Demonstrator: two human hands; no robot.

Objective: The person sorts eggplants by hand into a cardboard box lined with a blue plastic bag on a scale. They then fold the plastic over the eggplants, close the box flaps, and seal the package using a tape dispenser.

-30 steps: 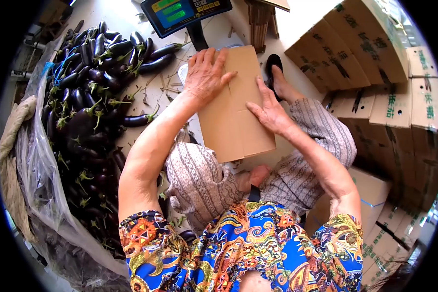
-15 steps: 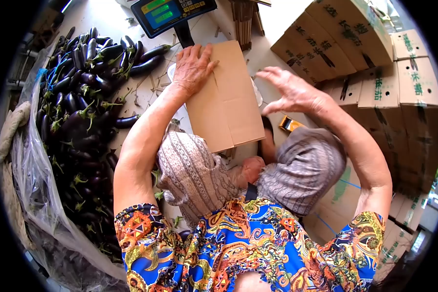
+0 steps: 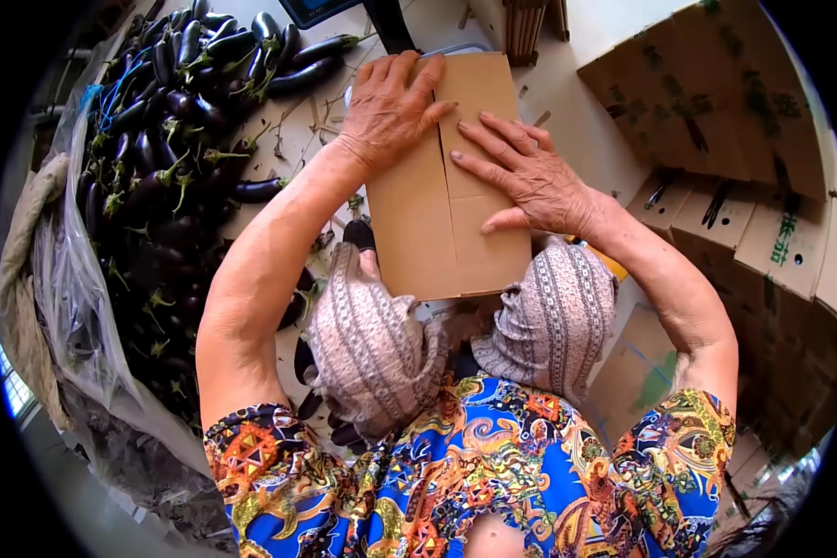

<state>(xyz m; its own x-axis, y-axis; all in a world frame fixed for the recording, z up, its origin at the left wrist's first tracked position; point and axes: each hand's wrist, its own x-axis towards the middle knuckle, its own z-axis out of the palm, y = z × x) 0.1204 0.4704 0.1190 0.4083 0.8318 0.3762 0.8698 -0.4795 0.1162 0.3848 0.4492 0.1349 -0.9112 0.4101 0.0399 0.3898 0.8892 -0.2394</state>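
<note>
A closed cardboard box [image 3: 414, 232] stands between my knees, its two top flaps meeting along a narrow dark seam. My left hand [image 3: 391, 110] lies spread on the upper part of the left flap, thumb near the seam. On the right flap rests my right hand [image 3: 530, 177], palm down with its fingers apart. Neither hand grips anything. Part of a yellow-orange object [image 3: 609, 260] shows beside my right knee, mostly covered by it.
A big pile of eggplants [image 3: 172, 186] fills the left side, edged by a clear plastic sheet [image 3: 88, 298]. Printed cartons [image 3: 707, 93] are stacked at the right. A scale [image 3: 391, 23] stands beyond the box. Stems and scraps litter the floor.
My right hand has come down from the air onto the right flap. My left hand is still on the box. The view has shifted, and the yellow-orange object is now mostly hidden by my knee.
</note>
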